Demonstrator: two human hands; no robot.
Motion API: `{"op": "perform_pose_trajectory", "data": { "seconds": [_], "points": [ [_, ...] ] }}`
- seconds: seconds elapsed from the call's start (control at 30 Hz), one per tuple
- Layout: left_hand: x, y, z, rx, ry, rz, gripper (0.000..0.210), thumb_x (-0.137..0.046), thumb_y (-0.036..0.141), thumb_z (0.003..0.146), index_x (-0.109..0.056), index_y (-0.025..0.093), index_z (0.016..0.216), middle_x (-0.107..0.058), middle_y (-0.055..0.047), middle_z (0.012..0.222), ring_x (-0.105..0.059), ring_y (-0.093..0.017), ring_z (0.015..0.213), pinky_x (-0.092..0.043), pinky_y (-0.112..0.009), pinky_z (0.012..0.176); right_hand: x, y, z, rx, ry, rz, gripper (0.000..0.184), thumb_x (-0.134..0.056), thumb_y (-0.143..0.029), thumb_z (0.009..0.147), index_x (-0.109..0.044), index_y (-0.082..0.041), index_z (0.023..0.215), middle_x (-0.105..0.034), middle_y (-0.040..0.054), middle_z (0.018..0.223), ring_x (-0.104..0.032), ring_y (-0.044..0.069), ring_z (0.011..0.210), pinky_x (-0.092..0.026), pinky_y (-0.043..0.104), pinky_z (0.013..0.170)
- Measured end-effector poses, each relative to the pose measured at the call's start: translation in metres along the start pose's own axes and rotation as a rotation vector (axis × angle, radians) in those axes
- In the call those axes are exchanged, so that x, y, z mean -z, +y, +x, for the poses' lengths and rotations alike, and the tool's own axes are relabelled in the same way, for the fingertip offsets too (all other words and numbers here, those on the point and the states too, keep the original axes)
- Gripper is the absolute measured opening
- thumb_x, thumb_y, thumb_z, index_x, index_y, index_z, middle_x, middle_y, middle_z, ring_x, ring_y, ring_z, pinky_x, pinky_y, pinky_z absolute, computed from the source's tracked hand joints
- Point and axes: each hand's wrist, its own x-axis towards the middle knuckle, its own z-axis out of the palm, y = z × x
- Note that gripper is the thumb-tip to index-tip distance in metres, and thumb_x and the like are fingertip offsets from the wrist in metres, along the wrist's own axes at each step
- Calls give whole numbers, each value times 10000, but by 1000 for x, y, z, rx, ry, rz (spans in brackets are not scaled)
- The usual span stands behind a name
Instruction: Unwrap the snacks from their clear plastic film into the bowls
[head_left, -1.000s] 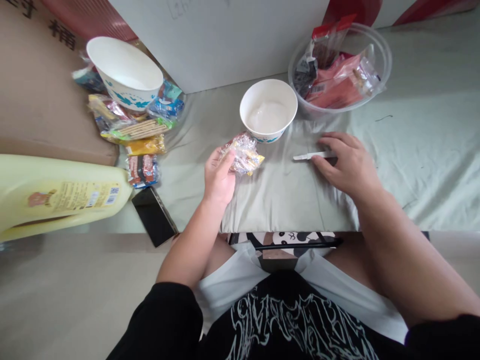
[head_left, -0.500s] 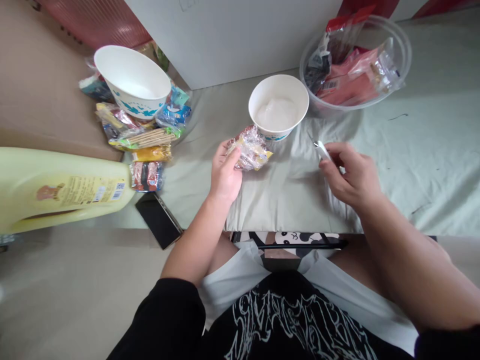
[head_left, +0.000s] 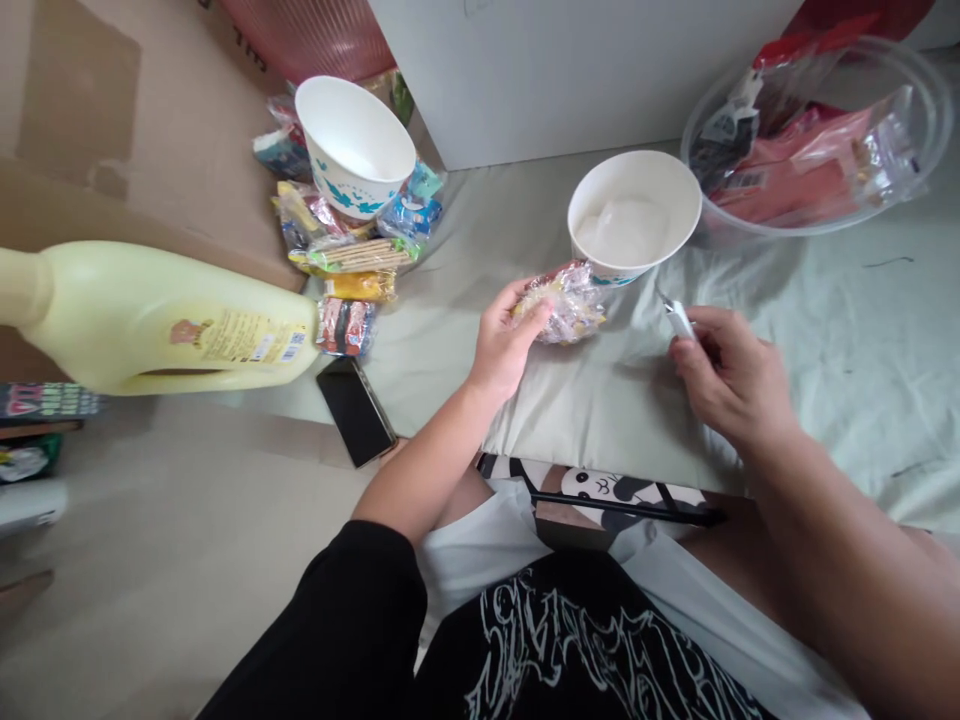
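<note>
In the head view my left hand (head_left: pixel 504 340) is closed round a crumpled, shiny clear plastic packet (head_left: pixel 567 308) with red and yellow showing through. The packet is just in front of a white paper bowl (head_left: pixel 637 262) that has a whitish, translucent thing in it. To the right, my right hand (head_left: pixel 739 375) grips a small white-handled utility knife (head_left: pixel 681 320). Its short, thin metal tip points up and left toward the bowl. The knife is apart from both the packet and the bowl.
At left, a second paper bowl (head_left: pixel 360 190) sits tilted on several snack packets (head_left: pixel 360 285). A yellow jug (head_left: pixel 172 330) lies beside a black phone (head_left: pixel 355 412) at the table edge. A clear tub (head_left: pixel 817 228) holding packets stands back right, near a white box (head_left: pixel 570 80).
The view has swung left, so the table things appear farther right and more of the jug shows. Both hands keep their holds; the knife's handle looks slightly more upright.
</note>
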Motion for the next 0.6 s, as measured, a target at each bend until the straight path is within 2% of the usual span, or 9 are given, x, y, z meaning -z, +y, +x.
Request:
{"op": "perform_pose_trajectory", "data": {
  "seconds": [0.13,0.27,0.43,0.6],
  "points": [
    [-8,0,-6,26,34,-55,482,-906,517,680,-749,238,1040,-766,-37,1074,-709,-200,1026,-557,-335,929,-7,-12,-4,-62,-128,95,231,-473,-374,974,-650,-225,986,-615,-7,624,-560,147,509,-435,281,531],
    [-12,-2,-9,47,19,-50,459,-916,503,670,-781,237,1018,-771,-43,1050,-711,-194,974,-568,-340,900,-13,-22,-7,-101,-259,169,270,-438,-388,992,-627,-222,897,-585,-11,593,-572,150,496,-437,287,530],
    [-13,-1,-12,-102,-1,194,425,-864,558,730,-809,238,1004,-740,-64,1100,-696,-198,1052,-565,-336,933,-15,-27,-6,-120,-296,191,282,-425,-391,1002,-613,-220,880,-576,-17,558,-559,148,475,-435,295,547],
    [-14,1,-14,-209,-36,379,478,-797,626,774,-814,239,1053,-728,-67,1032,-698,-176,960,-573,-310,837,-15,-29,-7,-132,-328,230,310,-410,-385,1014,-607,-218,843,-584,-12,568,-554,141,483,-435,292,556]
  ]
}}
